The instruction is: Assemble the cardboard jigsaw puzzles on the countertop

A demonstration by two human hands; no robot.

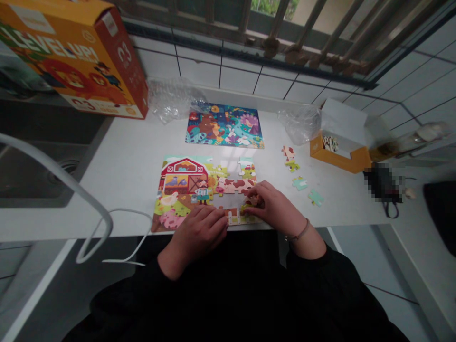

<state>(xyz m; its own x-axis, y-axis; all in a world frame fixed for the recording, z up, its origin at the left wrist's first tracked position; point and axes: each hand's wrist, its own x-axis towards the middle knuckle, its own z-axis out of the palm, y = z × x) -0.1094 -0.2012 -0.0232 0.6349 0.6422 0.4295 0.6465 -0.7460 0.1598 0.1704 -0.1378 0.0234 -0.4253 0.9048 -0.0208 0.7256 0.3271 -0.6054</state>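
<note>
The left hand (199,232) lies flat, fingers together, pressing the lower edge of a farm jigsaw (181,190) on the bench (121,190). The right hand (270,205) curls at the rim of the jigsaw's gap (228,200), fingertips on a piece; any pinch is unclear. Loose pieces (299,183) lie to the right.

A rusty barred window (274,33) stood above white wall tiles (235,78) at top; a sink (35,161) lay at left.
</note>
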